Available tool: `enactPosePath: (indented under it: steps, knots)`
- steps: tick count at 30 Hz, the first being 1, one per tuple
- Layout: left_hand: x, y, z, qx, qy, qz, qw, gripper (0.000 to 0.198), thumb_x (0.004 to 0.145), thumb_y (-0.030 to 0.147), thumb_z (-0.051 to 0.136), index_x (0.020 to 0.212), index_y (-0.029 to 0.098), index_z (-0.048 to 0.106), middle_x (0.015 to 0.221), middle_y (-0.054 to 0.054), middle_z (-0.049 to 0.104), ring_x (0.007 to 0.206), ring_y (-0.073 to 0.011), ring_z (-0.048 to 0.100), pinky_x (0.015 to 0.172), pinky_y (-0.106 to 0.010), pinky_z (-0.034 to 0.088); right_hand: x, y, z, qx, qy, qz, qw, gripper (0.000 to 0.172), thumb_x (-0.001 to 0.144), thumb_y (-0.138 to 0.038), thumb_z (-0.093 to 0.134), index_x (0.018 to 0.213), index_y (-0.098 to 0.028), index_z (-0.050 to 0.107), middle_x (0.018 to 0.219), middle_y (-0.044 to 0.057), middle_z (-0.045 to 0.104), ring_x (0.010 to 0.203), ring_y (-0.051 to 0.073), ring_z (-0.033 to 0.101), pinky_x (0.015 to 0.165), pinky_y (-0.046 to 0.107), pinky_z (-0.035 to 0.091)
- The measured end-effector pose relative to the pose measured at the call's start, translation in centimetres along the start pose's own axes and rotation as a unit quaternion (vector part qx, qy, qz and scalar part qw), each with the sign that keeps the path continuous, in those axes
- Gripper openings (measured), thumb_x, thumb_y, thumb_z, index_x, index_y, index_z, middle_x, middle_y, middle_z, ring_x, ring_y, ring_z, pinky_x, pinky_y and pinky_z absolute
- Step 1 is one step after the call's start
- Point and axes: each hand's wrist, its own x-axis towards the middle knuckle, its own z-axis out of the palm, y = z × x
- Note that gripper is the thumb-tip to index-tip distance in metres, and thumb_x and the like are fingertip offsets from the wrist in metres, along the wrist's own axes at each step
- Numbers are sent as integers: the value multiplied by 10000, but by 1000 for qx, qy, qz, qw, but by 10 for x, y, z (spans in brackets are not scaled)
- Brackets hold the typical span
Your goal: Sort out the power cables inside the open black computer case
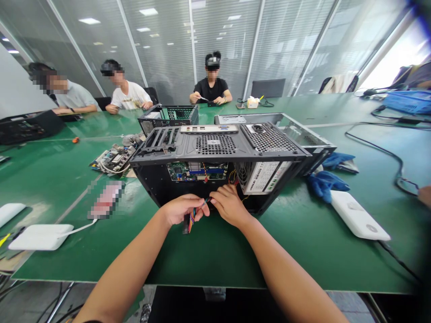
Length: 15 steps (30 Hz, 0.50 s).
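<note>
Wires (191, 219) in a many-colored bundle hang at the center of the frame, pinched between the fingertips of the left hand (184, 209) and right hand (230, 205). Fingers cover part of the bundle, and its path into the shadowed computer case (213, 154) is hard to make out. Forearms run off the bottom edge; green tabletop (208, 262) stretches between them to its near edge.

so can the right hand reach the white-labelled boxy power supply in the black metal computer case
Probably yes: the case is open on its near side, leaving the power supply exposed, though the right hand is busy with multicoloured cables.
</note>
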Motion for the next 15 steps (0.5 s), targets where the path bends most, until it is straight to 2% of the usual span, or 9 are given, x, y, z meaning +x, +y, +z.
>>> enactPosePath:
  steps: [5,10,13,15]
  knots:
    - [1,1,0,55,7,34,998,433,833,527,608,664,134,542,499,24,482,604,-157,596,602,-249,419,1,-1,-1,-4,-12,7,1000,303,990,-305,367,971,-191,647,806,52,601,790,202,465,806,366,310]
    - [-1,1,-1,183,33,34,982,417,881,540,515,711,159,512,511,51,453,550,-121,542,565,-228,420,2,-2,-3,3,-24,15,1000,292,986,-302,375,936,-191,641,787,48,606,786,200,469,808,363,308]
    - [-4,4,0,307,67,28,949,401,925,514,430,757,165,535,535,45,488,503,-100,487,523,-210,396,2,-2,-3,4,-34,18,999,286,986,-304,378,921,-194,634,778,43,609,782,196,476,814,362,304]
    - [-6,6,1,402,88,56,910,387,953,458,387,767,165,559,549,40,507,516,-94,486,544,-204,388,2,-2,-2,3,-42,21,999,282,986,-303,380,909,-196,629,778,42,615,780,195,481,816,361,302]
